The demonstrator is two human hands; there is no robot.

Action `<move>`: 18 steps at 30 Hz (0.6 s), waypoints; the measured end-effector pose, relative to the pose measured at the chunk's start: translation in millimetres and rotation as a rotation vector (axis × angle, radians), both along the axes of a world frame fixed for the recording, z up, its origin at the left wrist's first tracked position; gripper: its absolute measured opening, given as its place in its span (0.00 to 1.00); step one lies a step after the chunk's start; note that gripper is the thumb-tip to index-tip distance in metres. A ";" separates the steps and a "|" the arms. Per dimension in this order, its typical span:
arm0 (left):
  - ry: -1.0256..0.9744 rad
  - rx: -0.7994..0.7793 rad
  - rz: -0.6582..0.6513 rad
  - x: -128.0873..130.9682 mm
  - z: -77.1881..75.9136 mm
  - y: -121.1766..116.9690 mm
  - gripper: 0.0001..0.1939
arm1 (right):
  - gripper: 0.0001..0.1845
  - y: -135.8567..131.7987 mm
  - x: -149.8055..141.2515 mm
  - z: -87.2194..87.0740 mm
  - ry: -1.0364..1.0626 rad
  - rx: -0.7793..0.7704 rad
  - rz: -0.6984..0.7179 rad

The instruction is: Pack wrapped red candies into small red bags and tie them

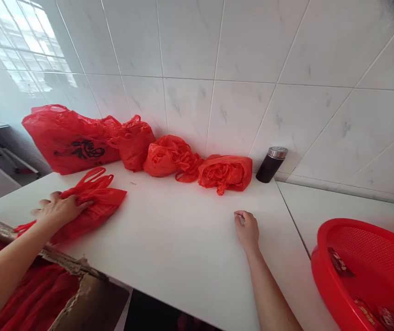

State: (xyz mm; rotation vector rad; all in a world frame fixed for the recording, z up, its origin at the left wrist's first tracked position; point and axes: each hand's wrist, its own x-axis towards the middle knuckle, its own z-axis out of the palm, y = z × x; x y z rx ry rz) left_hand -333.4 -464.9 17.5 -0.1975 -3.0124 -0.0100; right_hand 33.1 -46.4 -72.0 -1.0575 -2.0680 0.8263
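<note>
Spread out on top of a red cloth-like bag [102, 202], my left hand [59, 207] lies with its fingers apart. The bag is flat and crumpled on the white table [176, 239], its loop handles pointing toward the wall. Above the right part of the table is my right hand [247, 228], its fingers curled and the thumb meeting the forefinger, with nothing visible in it. Under my left forearm stands an open cardboard box [95, 299] with more red bags [34, 294] inside.
Along the tiled wall sit a large red plastic bag [69, 142] with black lettering and several smaller bunched red bags [169, 156]. A black flask [269, 166] with a silver lid stands right of them. A red plastic basket [328, 276] at the right holds several small packets [340, 262].
</note>
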 end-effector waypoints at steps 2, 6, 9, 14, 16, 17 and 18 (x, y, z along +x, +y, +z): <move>0.043 -0.003 -0.013 13.0 9.1 17.5 0.41 | 0.14 -1.3 -1.6 0.8 0.016 0.014 0.004; 0.127 0.087 -0.424 48.7 27.0 76.2 0.32 | 0.15 -2.3 -19.2 10.9 0.064 0.067 0.055; 0.083 0.125 -0.705 84.5 24.0 133.4 0.26 | 0.21 -0.2 -43.5 25.3 0.097 0.118 0.116; 0.090 0.227 -1.098 145.6 -1.8 236.8 0.24 | 0.21 5.1 -70.8 38.0 -0.002 0.097 0.279; 0.117 0.242 -1.185 159.9 -8.5 278.3 0.24 | 0.11 3.0 -66.9 36.5 -0.016 0.077 0.310; 0.126 0.246 -1.224 164.3 -10.6 298.4 0.24 | 0.09 0.2 -61.2 35.4 -0.016 0.067 0.328; 0.128 0.247 -1.263 167.3 -12.5 317.6 0.27 | 0.10 -4.0 -53.1 34.6 -0.012 0.054 0.348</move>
